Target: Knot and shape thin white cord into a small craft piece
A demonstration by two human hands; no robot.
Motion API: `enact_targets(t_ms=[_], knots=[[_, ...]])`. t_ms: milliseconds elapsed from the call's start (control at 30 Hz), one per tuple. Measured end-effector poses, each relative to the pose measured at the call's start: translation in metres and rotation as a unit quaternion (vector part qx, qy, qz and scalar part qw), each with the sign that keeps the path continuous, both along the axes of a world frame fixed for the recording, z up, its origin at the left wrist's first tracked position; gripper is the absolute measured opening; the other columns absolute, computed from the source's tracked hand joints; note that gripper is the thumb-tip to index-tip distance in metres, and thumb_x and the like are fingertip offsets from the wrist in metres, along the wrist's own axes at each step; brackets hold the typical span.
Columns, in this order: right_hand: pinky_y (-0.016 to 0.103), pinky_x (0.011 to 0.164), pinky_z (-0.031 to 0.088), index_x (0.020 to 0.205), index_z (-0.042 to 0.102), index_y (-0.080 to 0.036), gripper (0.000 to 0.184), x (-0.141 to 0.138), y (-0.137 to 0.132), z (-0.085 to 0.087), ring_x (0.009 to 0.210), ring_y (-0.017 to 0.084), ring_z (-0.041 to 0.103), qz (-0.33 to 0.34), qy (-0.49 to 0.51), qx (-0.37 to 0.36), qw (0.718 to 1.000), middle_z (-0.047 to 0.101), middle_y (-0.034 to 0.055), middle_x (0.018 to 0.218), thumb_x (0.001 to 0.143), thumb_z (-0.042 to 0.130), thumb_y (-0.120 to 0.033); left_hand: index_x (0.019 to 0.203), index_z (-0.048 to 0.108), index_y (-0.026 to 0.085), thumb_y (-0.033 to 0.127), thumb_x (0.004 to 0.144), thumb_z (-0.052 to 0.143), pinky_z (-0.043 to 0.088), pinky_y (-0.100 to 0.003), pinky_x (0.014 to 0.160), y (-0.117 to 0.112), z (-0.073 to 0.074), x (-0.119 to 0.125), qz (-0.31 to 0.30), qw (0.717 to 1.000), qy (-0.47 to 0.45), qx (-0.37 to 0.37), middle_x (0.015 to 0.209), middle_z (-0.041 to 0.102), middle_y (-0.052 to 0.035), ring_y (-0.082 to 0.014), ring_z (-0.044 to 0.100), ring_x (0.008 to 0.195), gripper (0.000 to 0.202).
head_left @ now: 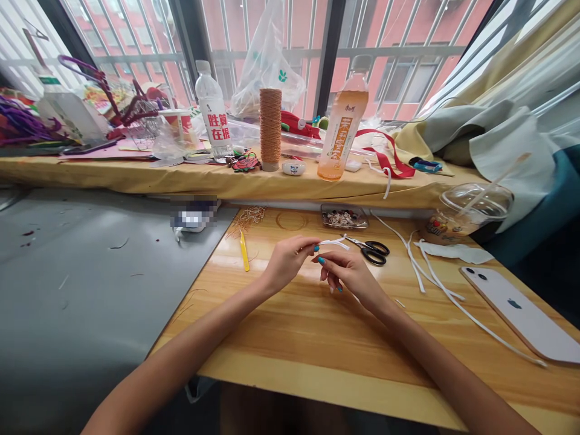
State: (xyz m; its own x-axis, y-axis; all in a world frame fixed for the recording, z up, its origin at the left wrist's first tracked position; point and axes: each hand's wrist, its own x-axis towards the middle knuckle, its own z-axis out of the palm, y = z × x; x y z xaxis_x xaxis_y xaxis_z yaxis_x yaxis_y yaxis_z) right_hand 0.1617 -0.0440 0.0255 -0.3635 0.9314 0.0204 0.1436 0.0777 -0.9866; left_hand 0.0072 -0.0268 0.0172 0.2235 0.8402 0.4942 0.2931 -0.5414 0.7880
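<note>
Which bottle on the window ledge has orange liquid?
The rightmost bottle, right of the brown spool: its contents are orange; the red-lettered bottle and far-left bottle look colourless.

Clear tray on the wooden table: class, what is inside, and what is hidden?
The clear tray holds small white, dark and reddish pieces; whatever lies beneath them is covered.

White strip (336,243): thin, short; runs left to right, mid-scene. Right end angles nearer. Left end hidden.

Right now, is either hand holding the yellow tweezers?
No, the yellow tweezers lie on the wooden table, to the left of the left hand.
</note>
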Motion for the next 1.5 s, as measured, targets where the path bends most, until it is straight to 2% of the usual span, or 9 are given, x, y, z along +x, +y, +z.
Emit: enact_targets(t_ms=[167,333,567,700,867,1033,1200,1367,1500], knots=[[0.020,0.033,0.030,0.086,0.053,-0.014,0.032,-0.001,-0.001,0.002,0.033,0.008,0.048,-0.015,0.011,-0.005,1.000,0.056,-0.0020,0.052,0.070,0.055,-0.042,0.089,0.062,0.016,0.017,0.076,0.052,0.044,-0.021,0.069,0.001,-0.001,0.001,-0.016,0.996,-0.059,-0.063,0.083,0.064,-0.0031,-0.0123,0.057,0.074,0.017],[0.020,0.034,0.028,0.079,0.057,-0.016,0.030,0.001,0.001,0.000,0.038,0.008,0.050,-0.052,0.040,-0.018,0.998,0.062,0.0019,0.064,0.069,0.055,-0.043,0.090,0.063,0.016,0.020,0.075,0.054,0.042,-0.021,0.069,0.002,0.003,0.002,-0.028,0.993,-0.072,-0.089,0.089,0.063,-0.0041,-0.0134,0.056,0.079,0.018],[0.022,0.036,0.014,0.085,0.063,-0.013,0.033,0.005,0.004,0.003,0.033,0.006,0.032,-0.087,0.000,-0.012,0.996,0.047,-0.0039,0.039,0.067,0.056,-0.040,0.093,0.062,0.015,0.018,0.076,0.052,0.038,-0.019,0.062,0.001,0.005,0.000,-0.057,0.996,-0.038,-0.065,0.083,0.058,-0.0046,-0.0115,0.052,0.076,0.021],[0.022,0.037,0.020,0.084,0.065,-0.013,0.036,0.005,0.003,0.001,0.035,0.007,0.034,-0.072,-0.066,-0.002,0.995,0.051,-0.0023,0.041,0.068,0.055,-0.043,0.093,0.062,0.015,0.016,0.076,0.051,0.038,-0.018,0.063,0.001,0.004,-0.001,-0.060,0.994,-0.054,-0.072,0.085,0.057,-0.0045,-0.0114,0.051,0.078,0.021],[0.024,0.048,0.036,0.082,0.067,-0.017,0.029,0.013,0.009,-0.004,0.047,0.012,0.049,-0.077,-0.175,0.106,0.976,0.056,-0.0005,0.049,0.073,0.051,-0.038,0.093,0.062,0.015,0.011,0.075,0.049,0.038,-0.019,0.066,0.002,0.005,-0.001,-0.064,0.993,-0.055,-0.082,0.085,0.058,-0.0044,-0.0115,0.052,0.078,0.023],[0.026,0.054,0.045,0.093,0.063,-0.018,0.034,0.026,0.017,0.009,0.069,0.016,0.056,-0.169,-0.091,0.133,0.972,0.063,0.0060,0.084,0.076,0.046,-0.042,0.094,0.063,0.015,0.011,0.076,0.049,0.039,-0.019,0.067,0.001,0.004,0.000,-0.046,0.997,-0.003,-0.054,0.083,0.059,-0.0048,-0.0118,0.053,0.076,0.023],[0.030,0.069,0.046,0.090,0.065,-0.018,0.026,0.023,0.009,0.019,0.076,0.018,0.059,-0.091,-0.135,0.128,0.978,0.066,0.0057,0.087,0.069,0.057,-0.033,0.093,0.063,0.015,0.007,0.076,0.048,0.040,-0.020,0.071,-0.002,0.004,0.003,-0.043,0.997,0.051,-0.029,0.086,0.061,-0.0055,-0.0125,0.055,0.078,0.024],[0.029,0.063,0.047,0.088,0.066,-0.019,0.022,0.015,0.002,0.017,0.067,0.017,0.062,-0.072,-0.160,0.156,0.972,0.067,0.0049,0.084,0.073,0.052,-0.028,0.089,0.061,0.017,0.008,0.075,0.049,0.040,-0.021,0.070,-0.004,0.004,0.004,-0.038,0.997,0.066,-0.015,0.085,0.062,-0.0041,-0.0126,0.055,0.078,0.020],[0.028,0.061,0.046,0.091,0.064,-0.018,0.023,0.015,0.003,0.017,0.066,0.017,0.061,-0.065,-0.196,0.192,0.959,0.067,0.0052,0.078,0.074,0.050,-0.025,0.096,0.048,0.015,0.007,0.075,0.049,0.041,-0.022,0.067,-0.006,0.003,0.007,-0.034,0.997,0.028,-0.057,0.076,0.060,-0.0016,-0.0114,0.055,0.072,0.023]])
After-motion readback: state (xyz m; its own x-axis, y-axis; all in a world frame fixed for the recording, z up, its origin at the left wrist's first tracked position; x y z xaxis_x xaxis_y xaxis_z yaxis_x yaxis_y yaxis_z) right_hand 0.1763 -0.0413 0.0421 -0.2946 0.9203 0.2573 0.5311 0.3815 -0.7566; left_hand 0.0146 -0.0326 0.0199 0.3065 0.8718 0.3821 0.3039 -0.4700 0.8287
